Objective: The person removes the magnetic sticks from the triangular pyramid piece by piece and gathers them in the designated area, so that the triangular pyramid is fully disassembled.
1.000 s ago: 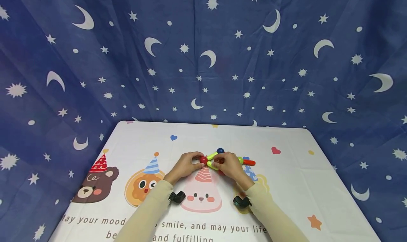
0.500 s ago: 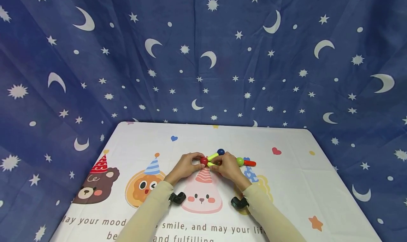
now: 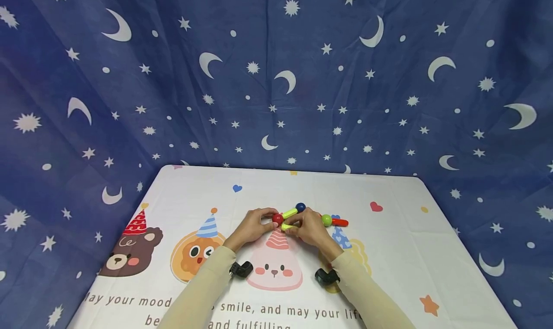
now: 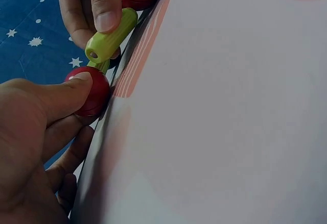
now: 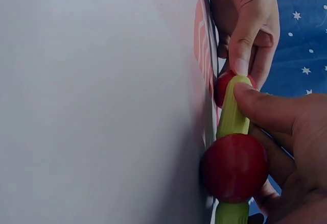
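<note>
- The left hand pinches the red ball between thumb and fingers, and that ball sits about midway between the table's left and right edges, nearer the far edge of the table than the bottom of what shows
- The right hand has its thumb and fingers closed on the near rod, a short yellow-green piece lying just beside the red ball, on the side away from the far edge
- What has just changed is small: the near rod's free end lies a touch farther from the far edge than half a second ago, while the red ball hardly shifts; the green ball, partly covered by the right hand a second ago, now shows whole
- For the work in hand this seems to mean the near rod and the red ball are not joined at this moment – the left wrist view shows the rod's bare end facing out, though contact behind it I cannot tell
- The far rod runs from the red ball toward the far edge and meets the blue ball
- The near rod's other end meets a second red ball, with a green rod beyond it
- Toward the right edge, a red rod extends from the green ball – whether that part links with the rest is hidden by the right hand
</note>
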### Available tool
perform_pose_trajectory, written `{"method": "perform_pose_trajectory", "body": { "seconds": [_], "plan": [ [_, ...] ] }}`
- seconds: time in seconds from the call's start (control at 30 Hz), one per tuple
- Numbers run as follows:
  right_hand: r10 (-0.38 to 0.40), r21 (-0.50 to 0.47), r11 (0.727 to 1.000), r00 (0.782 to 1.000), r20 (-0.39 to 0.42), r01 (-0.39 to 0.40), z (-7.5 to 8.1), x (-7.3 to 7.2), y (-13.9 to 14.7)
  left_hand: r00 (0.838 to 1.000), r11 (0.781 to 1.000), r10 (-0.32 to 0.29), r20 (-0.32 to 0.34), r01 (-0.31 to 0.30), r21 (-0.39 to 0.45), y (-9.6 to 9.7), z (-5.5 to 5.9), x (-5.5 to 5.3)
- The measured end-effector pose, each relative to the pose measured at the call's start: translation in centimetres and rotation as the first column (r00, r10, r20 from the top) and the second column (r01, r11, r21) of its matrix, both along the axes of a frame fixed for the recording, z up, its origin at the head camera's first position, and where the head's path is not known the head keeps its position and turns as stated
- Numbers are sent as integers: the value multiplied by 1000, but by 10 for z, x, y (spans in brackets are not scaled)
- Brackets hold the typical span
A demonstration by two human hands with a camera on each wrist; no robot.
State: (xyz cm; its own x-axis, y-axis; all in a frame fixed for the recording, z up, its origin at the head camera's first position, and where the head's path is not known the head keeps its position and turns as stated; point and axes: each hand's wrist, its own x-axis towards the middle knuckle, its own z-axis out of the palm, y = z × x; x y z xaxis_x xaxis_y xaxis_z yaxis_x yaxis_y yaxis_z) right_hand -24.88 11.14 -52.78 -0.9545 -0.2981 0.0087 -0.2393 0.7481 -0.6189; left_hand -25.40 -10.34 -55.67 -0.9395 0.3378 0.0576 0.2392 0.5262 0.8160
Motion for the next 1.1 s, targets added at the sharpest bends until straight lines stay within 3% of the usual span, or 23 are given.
{"method": "perform_pose_trajectory", "body": {
  "seconds": [0.77,0.93,1.1],
  "plan": [
    [47,66,997,998,-30,-45,1,0,4,999,1000,15,49,-15,-1,-1,0,0],
    [27,5,1000,999,-31,-26,3,-3,9,999,1000,18,39,-18,-10,-1,0,0],
    [16,-58,998,991,-134,-24,4,-11,12,999,1000,18,30,-18,-12,-1,-1,1]
  ]
}}
